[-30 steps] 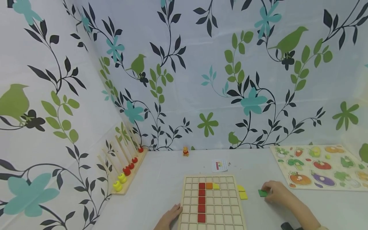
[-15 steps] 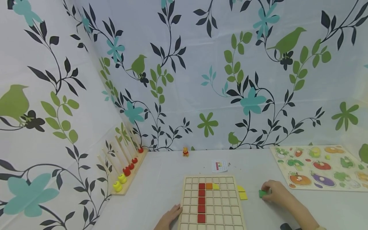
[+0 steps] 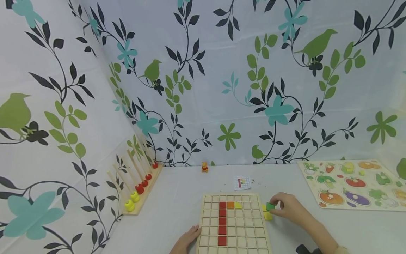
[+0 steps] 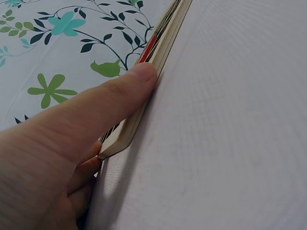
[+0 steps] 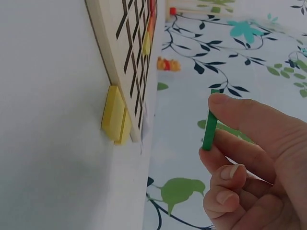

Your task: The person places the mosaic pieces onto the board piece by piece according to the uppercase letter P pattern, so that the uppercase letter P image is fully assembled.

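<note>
My right hand pinches a green square tile by its edges between thumb and fingers. It is held above two yellow tiles, which lie against the right side of a wooden grid board. In the right wrist view the green tile is seen edge-on, apart from the yellow tiles. At the board's left edge rests my left hand; its thumb touches the side in the left wrist view. A column of red tiles, an orange tile and a yellow tile sit in the grid.
A small pattern card lies behind the board, near a toy bear figure. On the left stands a wooden peg rack with red and yellow beads. A vegetable puzzle board is at the right.
My right hand has lifted the green tile from the table and carried it left toward the grid board. The left hand stays at the board's edge.
</note>
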Demonstrator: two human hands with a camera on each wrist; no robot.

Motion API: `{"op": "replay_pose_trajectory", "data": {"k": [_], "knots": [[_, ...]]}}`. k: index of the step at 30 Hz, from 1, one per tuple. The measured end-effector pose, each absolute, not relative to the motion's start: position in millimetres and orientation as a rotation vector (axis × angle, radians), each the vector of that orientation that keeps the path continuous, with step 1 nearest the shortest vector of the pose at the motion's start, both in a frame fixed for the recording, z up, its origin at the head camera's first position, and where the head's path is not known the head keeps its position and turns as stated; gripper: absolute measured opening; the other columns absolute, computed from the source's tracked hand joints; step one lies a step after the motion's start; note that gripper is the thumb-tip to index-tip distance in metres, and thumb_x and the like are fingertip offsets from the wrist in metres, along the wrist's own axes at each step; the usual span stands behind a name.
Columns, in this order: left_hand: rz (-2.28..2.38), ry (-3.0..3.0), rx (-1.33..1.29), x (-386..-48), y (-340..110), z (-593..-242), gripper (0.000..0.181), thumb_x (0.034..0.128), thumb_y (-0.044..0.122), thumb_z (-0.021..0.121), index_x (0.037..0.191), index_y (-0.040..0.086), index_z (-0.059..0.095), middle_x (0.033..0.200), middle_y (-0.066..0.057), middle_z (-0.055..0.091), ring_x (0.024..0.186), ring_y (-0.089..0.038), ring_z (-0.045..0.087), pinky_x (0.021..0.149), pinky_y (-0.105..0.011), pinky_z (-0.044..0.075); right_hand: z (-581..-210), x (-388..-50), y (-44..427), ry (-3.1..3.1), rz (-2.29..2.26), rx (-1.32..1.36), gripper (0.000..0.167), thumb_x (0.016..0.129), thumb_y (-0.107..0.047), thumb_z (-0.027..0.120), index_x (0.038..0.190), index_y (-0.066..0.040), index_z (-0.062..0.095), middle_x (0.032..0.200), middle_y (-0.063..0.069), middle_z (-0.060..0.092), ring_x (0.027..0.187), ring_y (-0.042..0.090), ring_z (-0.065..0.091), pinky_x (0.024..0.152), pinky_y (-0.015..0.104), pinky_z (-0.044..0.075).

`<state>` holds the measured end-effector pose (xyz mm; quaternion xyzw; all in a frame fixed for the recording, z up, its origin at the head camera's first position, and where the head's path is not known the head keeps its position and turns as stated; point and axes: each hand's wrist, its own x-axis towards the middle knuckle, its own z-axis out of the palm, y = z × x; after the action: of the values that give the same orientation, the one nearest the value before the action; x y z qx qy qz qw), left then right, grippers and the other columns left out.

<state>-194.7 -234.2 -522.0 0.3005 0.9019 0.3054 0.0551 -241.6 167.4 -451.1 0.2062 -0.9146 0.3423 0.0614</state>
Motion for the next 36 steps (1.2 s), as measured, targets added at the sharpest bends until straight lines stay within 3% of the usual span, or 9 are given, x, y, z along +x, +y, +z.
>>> {"op": "replay_pose_trajectory", "data": {"k": [14, 22, 36], "knots": [[0.947, 2.833, 1.033, -196.4, -232.4, -519.1, 0.081, 0.0726, 0.045, 0.069, 0.129, -0.005, 0.041, 0.134, -0.017, 0.039, 0.124, -0.028, 0.034, 0.09, -0.049, 0.035, -449.8, -255.5, 116.2, -2.622, 1.14, 0.934, 0.017, 0.071, -0.016, 0.076, 0.082, -0.009, 0.065, 0.075, -0.009, 0.056, 0.057, 0.008, 0.043, 0.048, 0.021, 0.04], [0.958, 2.762, 0.861, -191.8, -227.0, -514.2, 0.083, 0.072, 0.043, 0.069, 0.133, -0.002, 0.036, 0.14, -0.009, 0.033, 0.127, -0.024, 0.029, 0.094, -0.052, 0.031, -465.7, -266.3, 85.9, -2.639, 1.252, 1.091, 0.018, 0.072, -0.019, 0.076, 0.083, -0.009, 0.064, 0.077, -0.009, 0.057, 0.064, 0.008, 0.05, 0.054, 0.021, 0.045], [0.932, 2.775, 0.88, -194.0, -223.8, -518.2, 0.079, 0.075, 0.044, 0.065, 0.131, -0.004, 0.038, 0.137, -0.016, 0.036, 0.126, -0.027, 0.031, 0.093, -0.052, 0.032, -476.4, -269.7, 63.5, -2.768, 1.257, 1.1, 0.017, 0.069, -0.012, 0.077, 0.077, -0.008, 0.063, 0.074, -0.007, 0.056, 0.065, 0.007, 0.049, 0.057, 0.023, 0.045]]}}
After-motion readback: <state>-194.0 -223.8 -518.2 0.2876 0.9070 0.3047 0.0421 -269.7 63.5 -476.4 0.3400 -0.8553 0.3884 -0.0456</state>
